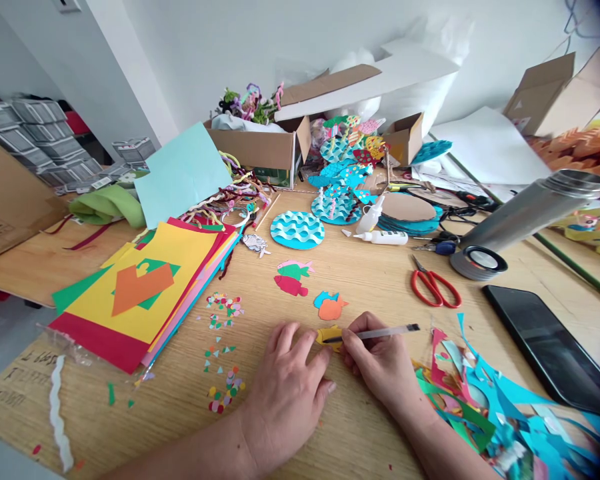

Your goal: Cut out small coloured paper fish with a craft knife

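Observation:
A small yellow paper fish [325,335] lies flat on the table between my hands. Bent a little and spread, the fingers of my left hand [293,380] rest on the table, with the fingertips at the fish's left edge. My right hand [380,363] is closed around a pen [387,331], its tip on the yellow fish. Just above are an orange paper fish [331,307] and a blue one [322,297], partly overlapping. Beyond them lie a red paper fish [291,286] and a green and pink one [295,269].
Red-handled scissors [435,287], a phone [545,340] and a steel flask [530,210] stand or lie at right, near paper scraps [505,407]. Coloured paper sheets [180,247] are stacked at left, beside confetti [225,390]. Glue bottles [383,237] and a wavy blue disc [297,230] lie behind.

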### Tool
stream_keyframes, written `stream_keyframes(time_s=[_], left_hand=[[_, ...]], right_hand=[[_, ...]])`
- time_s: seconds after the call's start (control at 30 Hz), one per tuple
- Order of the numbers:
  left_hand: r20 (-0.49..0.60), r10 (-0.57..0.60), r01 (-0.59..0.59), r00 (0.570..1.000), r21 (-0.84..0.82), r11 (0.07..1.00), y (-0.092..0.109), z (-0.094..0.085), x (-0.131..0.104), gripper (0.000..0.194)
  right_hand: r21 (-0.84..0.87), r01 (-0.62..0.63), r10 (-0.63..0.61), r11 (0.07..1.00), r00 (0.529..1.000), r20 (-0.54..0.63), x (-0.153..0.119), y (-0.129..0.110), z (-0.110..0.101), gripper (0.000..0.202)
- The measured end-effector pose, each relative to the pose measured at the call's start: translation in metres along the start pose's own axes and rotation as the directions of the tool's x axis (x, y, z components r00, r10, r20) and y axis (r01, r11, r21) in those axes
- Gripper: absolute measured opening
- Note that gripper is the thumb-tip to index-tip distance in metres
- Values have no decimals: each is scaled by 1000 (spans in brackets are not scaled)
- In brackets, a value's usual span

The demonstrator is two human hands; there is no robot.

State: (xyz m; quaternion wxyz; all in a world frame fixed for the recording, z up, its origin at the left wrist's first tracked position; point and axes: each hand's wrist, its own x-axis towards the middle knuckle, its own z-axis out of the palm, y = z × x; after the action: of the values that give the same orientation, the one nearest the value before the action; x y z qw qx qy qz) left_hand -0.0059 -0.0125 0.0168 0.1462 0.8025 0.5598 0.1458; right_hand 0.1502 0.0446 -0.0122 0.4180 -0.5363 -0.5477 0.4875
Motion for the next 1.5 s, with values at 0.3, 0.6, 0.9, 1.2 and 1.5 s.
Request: stream_keyframes(time_s=[0.3,0.6,0.9,1.2,1.5], left_hand=[[5,0,0,1000,17,1000,0,-1,0,25],[14,-1,1,1000,23,1000,0,-1,0,25],[5,5,-5,1000,21,1000,-1,1,-1,31],[24,2,-3,1000,28,1000,-1,1,0,30],[16,-2,1,1000,22,1000,-1,1,0,30]], right_hand=[[-27,18,-17,999,1000,12,0,-1,0,25],[-20,9,-8,1000,996,86,1,-2,-4,21],[61,-42,45,997,998,-44,-1,-6,0,22],[30,-15,16,999,999,-29,1,0,0,21],[5,-9,8,1000,1000,10,1,1,-2,22]])
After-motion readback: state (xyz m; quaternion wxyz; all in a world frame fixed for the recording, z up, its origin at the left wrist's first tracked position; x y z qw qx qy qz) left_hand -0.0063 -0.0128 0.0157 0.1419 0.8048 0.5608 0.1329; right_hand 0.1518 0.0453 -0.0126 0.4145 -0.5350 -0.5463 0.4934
